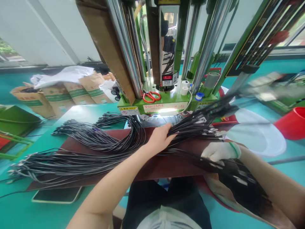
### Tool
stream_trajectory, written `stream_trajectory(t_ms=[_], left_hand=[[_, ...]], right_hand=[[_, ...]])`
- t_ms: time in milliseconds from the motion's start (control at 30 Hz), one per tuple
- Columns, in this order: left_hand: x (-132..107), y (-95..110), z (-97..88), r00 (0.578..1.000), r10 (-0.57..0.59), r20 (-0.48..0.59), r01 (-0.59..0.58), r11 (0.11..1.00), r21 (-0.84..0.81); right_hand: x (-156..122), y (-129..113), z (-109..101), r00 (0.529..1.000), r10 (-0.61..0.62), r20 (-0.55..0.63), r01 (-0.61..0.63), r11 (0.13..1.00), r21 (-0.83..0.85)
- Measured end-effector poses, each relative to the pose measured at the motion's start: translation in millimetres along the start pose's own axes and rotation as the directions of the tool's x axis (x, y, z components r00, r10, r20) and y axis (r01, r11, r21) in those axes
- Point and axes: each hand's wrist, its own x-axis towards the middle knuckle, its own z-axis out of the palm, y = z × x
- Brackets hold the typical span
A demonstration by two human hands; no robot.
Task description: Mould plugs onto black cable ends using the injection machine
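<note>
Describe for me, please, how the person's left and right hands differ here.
The left hand is bare, whereas the right hand wears a whitish glove with a green edge at the wrist. The left hand is closed on a bundle of black cables; the right hand is over lower strands, and whether it grips them is unclear. Both hands are at black cables.

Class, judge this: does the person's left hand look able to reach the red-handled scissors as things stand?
Probably yes: the red-handled scissors lie ahead of the left hand with nothing seen blocking them, though it holds black cables.
</note>
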Motion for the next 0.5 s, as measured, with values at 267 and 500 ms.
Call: stream_trajectory(t_ms=[267, 500], left_hand=[[3.3, -9.7, 45.8, 0.858, 0.299, 0.418, -0.276, 0.954, -0.116], [9.3, 0.5, 39.8, 0.757, 0.227, 0.613, -0.194, 0.973, -0.122]], right_hand=[[-7.2, 15.4, 18.3, 0.991, -0.122, 0.049, 0.105, 0.957, 0.271], [-19.9, -0.1, 28.7, 0.997, -0.074, -0.019, 0.075, 0.923, 0.377]])
